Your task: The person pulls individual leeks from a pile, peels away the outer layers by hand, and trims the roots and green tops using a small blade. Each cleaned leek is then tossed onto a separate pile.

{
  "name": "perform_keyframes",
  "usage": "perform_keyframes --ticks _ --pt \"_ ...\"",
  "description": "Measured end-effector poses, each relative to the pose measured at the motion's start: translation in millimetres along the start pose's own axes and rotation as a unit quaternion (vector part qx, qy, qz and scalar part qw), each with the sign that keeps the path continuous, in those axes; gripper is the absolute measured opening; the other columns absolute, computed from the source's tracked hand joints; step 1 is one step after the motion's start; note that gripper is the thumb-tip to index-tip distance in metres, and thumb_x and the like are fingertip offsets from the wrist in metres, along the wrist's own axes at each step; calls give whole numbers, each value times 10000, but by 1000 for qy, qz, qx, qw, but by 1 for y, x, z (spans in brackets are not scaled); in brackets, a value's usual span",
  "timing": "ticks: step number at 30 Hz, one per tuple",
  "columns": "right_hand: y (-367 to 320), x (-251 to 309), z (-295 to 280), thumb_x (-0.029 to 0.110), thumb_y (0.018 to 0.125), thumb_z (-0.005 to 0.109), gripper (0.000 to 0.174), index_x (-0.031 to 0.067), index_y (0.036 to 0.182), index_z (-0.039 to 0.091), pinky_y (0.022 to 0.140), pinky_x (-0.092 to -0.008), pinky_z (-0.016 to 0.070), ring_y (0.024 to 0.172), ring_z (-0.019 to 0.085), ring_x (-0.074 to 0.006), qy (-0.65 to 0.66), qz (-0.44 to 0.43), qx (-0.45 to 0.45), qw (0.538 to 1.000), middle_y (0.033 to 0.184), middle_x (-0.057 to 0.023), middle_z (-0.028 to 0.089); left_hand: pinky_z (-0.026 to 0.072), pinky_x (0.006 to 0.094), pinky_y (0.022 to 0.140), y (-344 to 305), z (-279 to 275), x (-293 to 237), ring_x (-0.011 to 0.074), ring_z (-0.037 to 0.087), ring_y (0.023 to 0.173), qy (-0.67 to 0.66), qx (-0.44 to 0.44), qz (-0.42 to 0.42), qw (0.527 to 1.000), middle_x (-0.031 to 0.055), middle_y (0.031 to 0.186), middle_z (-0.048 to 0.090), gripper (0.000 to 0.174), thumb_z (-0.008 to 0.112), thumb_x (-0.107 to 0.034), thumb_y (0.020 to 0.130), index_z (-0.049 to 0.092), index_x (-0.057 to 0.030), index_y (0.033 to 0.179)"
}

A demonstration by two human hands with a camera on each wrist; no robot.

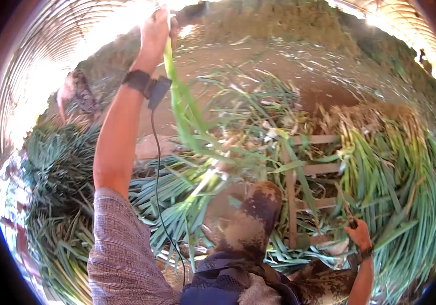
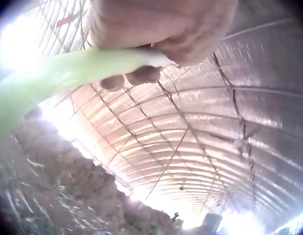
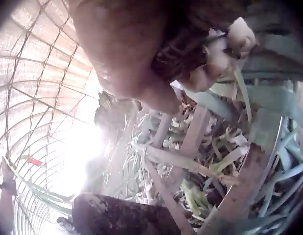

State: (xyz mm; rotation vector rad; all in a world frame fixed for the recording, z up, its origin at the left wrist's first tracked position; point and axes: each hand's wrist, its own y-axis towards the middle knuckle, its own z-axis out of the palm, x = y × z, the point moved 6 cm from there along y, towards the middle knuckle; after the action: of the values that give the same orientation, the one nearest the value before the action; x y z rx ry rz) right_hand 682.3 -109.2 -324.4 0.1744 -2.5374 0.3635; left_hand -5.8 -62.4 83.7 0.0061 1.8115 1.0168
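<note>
My left hand (image 1: 156, 33) is raised high at the top of the head view. It grips the pale end of a long green onion (image 1: 179, 101), whose leaves hang down over the pile and are blurred. In the left wrist view the fingers curl round the onion's white stalk (image 2: 107, 63). My right hand (image 1: 358, 234) is low at the right, beside a heap of green onions (image 1: 431, 203). Its fingers curl round the dark handle of a thin tool (image 1: 346, 208) that looks like a knife; the hand partly hides it.
A wooden slatted frame (image 1: 291, 203) lies between my muddy boot (image 1: 263, 208) and the right heap. Loose onions and trimmings cover the ground ahead. Another onion heap (image 1: 55, 178) stands at the left, with a person (image 1: 78, 94) behind it. A cable (image 1: 157, 178) runs from my left wrist.
</note>
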Motion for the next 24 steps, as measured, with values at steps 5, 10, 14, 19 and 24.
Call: perform_keyframes --ticks 5,10,14,19,24 --pt "11 12 3 180 728 752 301 -31 926 667 647 -374 480 643 594 -238 11 -35 -16 999 698 -124 633 470 413 597 -60 -19 94 286 582 617 334 -14 202 920 163 652 554 367 510 -331 990 609 11 902" --pt "8 2 4 236 764 754 378 -12 1037 674 747 -390 501 775 652 -243 59 0 12 998 849 -171 695 449 497 935 -161 -1 280 420 559 1074 420 114 48 899 249 1181 584 401 543 -304 946 574 -44 1249" --pt "-3 -38 -5 243 804 773 328 -35 862 609 596 -330 420 676 460 -90 147 60 -59 986 695 -16 560 519 465 748 -259 105 440 351 655 825 394 474 -8 787 190 873 675 278 558 -258 885 699 -41 986" --pt "-9 -49 -40 248 829 761 269 -4 884 687 543 -292 416 579 538 -88 224 176 -27 958 659 7 596 470 396 640 -294 332 318 213 636 706 114 481 -179 851 106 763 668 337 557 -328 941 682 -20 880" --pt "-23 -40 -64 330 817 769 357 -12 873 679 528 -287 409 574 504 -78 218 205 -34 954 660 5 585 517 403 844 -331 518 215 265 643 946 28 588 -103 801 157 1118 660 417 602 -315 955 602 -10 1238"
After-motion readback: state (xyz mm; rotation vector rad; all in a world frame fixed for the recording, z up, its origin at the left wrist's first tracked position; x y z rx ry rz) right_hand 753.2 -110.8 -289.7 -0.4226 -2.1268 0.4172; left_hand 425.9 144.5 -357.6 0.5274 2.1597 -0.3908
